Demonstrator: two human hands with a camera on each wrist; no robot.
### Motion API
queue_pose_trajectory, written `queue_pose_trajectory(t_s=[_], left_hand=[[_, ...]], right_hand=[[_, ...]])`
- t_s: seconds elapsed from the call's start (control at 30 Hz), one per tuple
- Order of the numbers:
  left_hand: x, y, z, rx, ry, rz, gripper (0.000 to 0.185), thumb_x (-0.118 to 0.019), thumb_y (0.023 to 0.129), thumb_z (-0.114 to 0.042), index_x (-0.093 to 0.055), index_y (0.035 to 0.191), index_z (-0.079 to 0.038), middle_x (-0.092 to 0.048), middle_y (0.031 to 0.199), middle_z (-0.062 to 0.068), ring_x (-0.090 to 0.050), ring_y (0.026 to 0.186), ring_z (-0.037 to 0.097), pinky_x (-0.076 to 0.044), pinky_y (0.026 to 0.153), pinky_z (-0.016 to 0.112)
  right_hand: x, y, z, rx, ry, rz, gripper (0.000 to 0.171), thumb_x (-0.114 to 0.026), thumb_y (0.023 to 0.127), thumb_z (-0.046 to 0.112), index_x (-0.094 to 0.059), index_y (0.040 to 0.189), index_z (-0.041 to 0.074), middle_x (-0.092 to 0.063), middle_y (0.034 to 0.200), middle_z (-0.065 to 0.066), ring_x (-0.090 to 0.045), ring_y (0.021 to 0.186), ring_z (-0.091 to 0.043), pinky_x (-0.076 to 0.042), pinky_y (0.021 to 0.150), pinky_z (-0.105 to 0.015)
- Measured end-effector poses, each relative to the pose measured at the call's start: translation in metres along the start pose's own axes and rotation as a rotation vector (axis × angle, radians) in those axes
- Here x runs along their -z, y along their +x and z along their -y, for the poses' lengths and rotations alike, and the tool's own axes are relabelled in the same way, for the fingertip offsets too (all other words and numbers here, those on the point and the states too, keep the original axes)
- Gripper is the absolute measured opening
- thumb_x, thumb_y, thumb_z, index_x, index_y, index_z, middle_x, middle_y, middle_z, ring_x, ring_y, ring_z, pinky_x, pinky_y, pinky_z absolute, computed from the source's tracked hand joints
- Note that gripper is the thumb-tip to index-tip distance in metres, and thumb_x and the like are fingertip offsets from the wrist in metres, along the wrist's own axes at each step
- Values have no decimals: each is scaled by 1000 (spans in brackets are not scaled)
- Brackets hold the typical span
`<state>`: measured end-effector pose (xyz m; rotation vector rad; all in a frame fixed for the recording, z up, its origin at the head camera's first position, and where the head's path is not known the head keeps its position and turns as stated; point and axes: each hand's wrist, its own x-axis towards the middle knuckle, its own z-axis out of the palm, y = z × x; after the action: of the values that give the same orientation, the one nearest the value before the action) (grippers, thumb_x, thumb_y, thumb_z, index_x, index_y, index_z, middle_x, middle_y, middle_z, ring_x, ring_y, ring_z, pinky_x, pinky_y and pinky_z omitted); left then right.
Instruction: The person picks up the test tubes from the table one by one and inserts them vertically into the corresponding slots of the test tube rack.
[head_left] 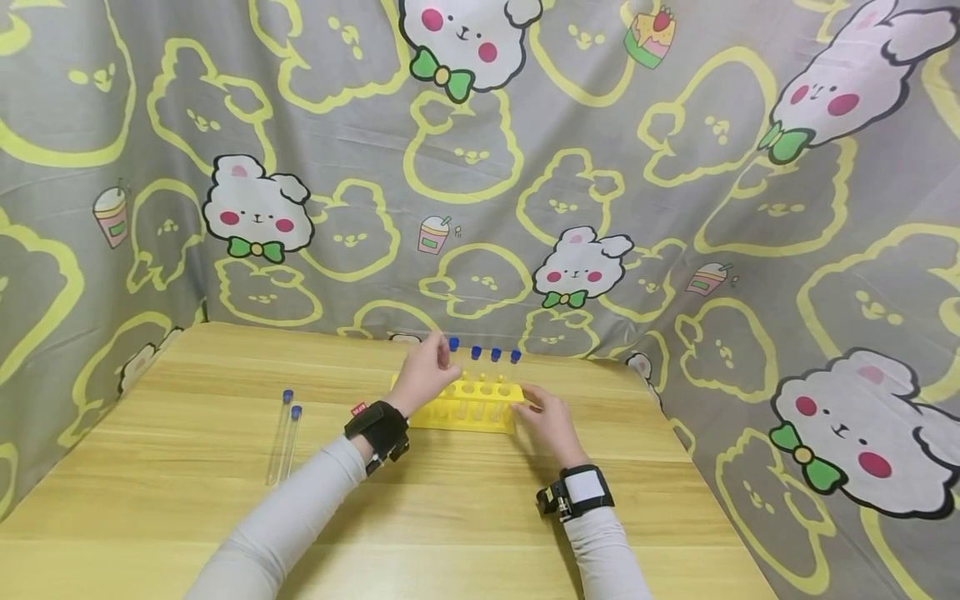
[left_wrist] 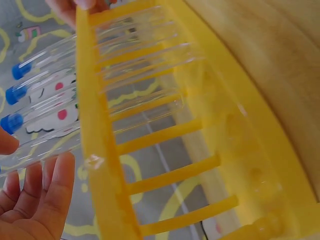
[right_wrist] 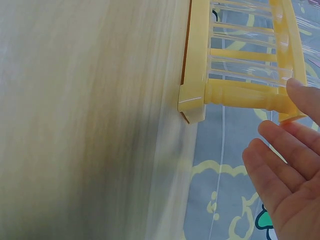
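Table [head_left: 465,508]: pale wood, bearing all the things below; the yellow rack is the landmark here.
Right hand [head_left: 550,421]: at the rack's right end, on the near side. Its fingertips [right_wrist: 300,90] touch the rack's end post, the other fingers relaxed and spread, clasping nothing.
Left hand [head_left: 426,373]: at the rack's left end, raised over its top rail. In the head view thumb and fingers close round the upper part of the leftmost tube; the wrist view shows the fingers [left_wrist: 47,192] loosely bent beside that tube, the thumb tip on its other side.
Yellow rack [head_left: 474,402]: stands upright between the 2 hands, near the far edge of the table, its long side across the view.
Capped tubes [head_left: 485,371]: 4 clear tubes with blue caps stand in the rack, filling its holes from the left hand's side rightward; the caps rise above the top rail.
Loose tubes [head_left: 283,433]: 2 more blue-capped tubes lie flat, side by side, well to the left of the rack, apart from both hands.
Patterned cloth [head_left: 480,167]: grey with rabbits, hanging behind the rack.
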<state>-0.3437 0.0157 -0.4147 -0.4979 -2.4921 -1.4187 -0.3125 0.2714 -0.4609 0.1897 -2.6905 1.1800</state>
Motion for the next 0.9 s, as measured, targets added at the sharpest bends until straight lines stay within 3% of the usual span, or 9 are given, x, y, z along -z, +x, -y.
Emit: queue_pose_trajectory(t_s=[0.33, 0.9], left_hand=[[-8, -4, 10, -11, 33, 7, 25, -66, 80, -10, -43, 89, -11, -48, 82, 4, -48, 75, 19, -40, 66, 29], [-10, -4, 12, 10, -2, 8, 25, -66, 81, -8, -52, 101, -8, -58, 92, 4, -57, 84, 19, -51, 77, 32]], right_hand=[[-1, 0, 0, 2, -3, -1, 50, -70, 88, 23, -57, 131, 2, -59, 134, -21, -60, 121, -36, -51, 97, -44], [-2, 1, -2, 3, -6, 1, 49, -70, 89, 23, -58, 131, 3, -59, 134, -20, -60, 121, -35, -52, 97, -43]])
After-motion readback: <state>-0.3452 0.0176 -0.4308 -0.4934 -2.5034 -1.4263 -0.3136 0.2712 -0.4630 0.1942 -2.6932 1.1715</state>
